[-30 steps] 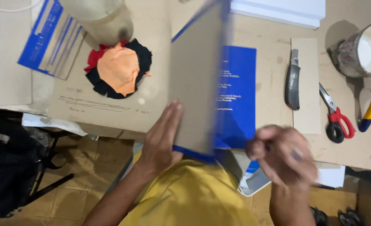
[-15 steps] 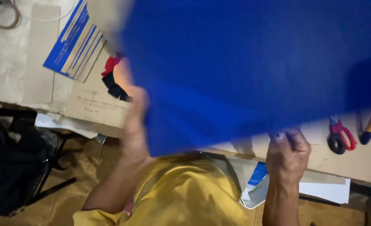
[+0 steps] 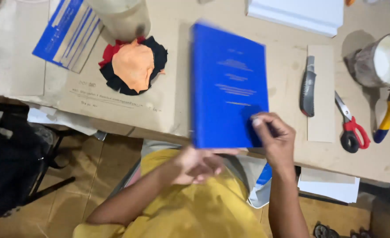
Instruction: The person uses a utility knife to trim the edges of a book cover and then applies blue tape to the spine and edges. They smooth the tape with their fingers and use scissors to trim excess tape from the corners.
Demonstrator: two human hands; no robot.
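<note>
Book: blue hardcover [image 3: 228,83] lies flat on the table [image 3: 173,105], its near edge over the table's 6 o'clock rim
Right hand [image 3: 275,136]: fingers curled, pinching the cover's 5 o'clock corner
Left hand [image 3: 198,164]: loosely open below the near edge, holding nothing
Handling: likely stiff, light, smooth; grip along the edges
Nearby: utility knife [image 3: 308,86] and scissors [image 3: 351,128] at 3 o'clock

— What do you have on?
— You wear a yellow shirt [image 3: 190,211], its cloth bunched just below your left hand [image 3: 198,165].
— And the arms?
— Both forearms are bare; no sleeve, watch or ring near your right hand [image 3: 274,137].
</note>
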